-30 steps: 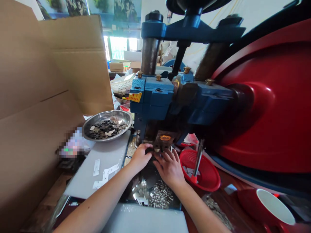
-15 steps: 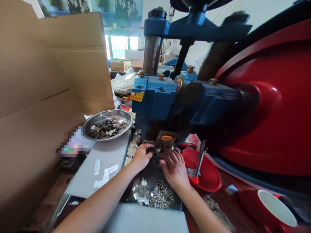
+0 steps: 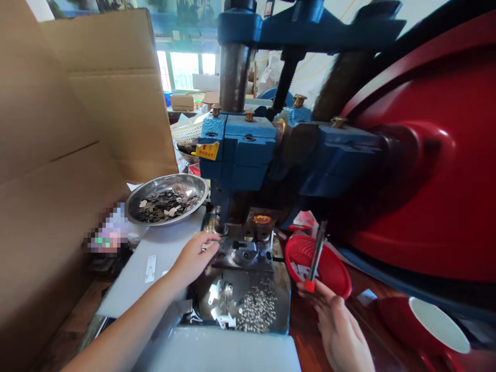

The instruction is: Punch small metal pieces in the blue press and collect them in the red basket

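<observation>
My right hand (image 3: pixel 337 318) is at the lower end of a metal lever (image 3: pixel 318 250). Its fingers curl around the red tip (image 3: pixel 309 285), partly hidden behind it. My left hand (image 3: pixel 198 254) rests at the left side of the press die (image 3: pixel 248 253), thumb and forefinger apart, with no part visible between them. A small dark plate lies on the die under the blue press head (image 3: pixel 242 155). Before the die, several shiny flat metal pieces (image 3: pixel 222 310) and a heap of tiny metal pins (image 3: pixel 258 310) lie on the dark press bed (image 3: pixel 282 294).
At left stand a steel bowl (image 3: pixel 165 223) of thin metal pieces and a large cardboard box (image 3: pixel 112 113). White plates (image 3: pixel 151 268) lie on a grey board (image 3: pixel 132 294). To the right are a red basket (image 3: pixel 343 279), a big red flywheel (image 3: pixel 445 170) and a red-and-white container (image 3: pixel 403 320).
My right hand has left the die and moved right and down to the lever's red tip. My left hand has drawn back leftward, uncovering the die.
</observation>
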Demonstrator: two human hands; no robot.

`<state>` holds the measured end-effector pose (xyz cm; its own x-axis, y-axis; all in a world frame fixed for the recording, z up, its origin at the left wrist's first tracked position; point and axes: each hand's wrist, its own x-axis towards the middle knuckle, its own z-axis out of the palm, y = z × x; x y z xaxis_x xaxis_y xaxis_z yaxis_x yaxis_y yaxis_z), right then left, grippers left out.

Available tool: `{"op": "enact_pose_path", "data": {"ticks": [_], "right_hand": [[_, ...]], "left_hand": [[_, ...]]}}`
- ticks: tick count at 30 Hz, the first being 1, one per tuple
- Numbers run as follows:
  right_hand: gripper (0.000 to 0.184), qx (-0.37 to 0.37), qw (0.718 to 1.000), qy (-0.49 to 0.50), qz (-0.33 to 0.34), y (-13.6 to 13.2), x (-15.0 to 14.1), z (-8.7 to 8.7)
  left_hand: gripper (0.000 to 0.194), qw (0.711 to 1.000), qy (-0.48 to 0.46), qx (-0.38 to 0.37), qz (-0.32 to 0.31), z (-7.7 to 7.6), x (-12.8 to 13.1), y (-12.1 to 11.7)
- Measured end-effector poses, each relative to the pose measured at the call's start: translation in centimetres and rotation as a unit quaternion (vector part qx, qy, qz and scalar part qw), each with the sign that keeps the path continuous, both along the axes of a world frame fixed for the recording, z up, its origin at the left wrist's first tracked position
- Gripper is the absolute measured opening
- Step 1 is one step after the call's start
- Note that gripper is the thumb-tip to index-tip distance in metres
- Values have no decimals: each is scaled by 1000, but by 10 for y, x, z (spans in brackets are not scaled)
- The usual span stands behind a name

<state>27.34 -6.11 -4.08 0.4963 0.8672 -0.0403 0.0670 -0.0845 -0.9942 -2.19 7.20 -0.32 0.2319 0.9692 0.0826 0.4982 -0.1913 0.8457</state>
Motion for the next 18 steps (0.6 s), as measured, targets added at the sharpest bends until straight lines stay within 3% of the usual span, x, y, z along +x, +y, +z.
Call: {"op": "enact_pose_path", "data": {"ticks": [4,6,9,13,16,18], "right_hand": [[49,25,996,-68,46,10,-2,1],[52,23,995,-93,21,17,-4,-2],[55,27,998,-59,-5,22,-8,-9],[57,39,998,29,51,28,-17,-11],[50,1,997,-61,52,51,-30,-3],[46,16,987,-143,76,73,-42,4]], "left_hand": [[26,993,95,-30,-58,4,-42,-26],[27,982,144,-41,-112,5,-61,-39],[34,966,218,-54,-128,2,-82,-58],[37,954,277,-49,-102,-8,-91,-74],[22,956,279,-29,-83,-18,-88,-77],[13,960,271,-7,-73,-22,-83,-76]]}}
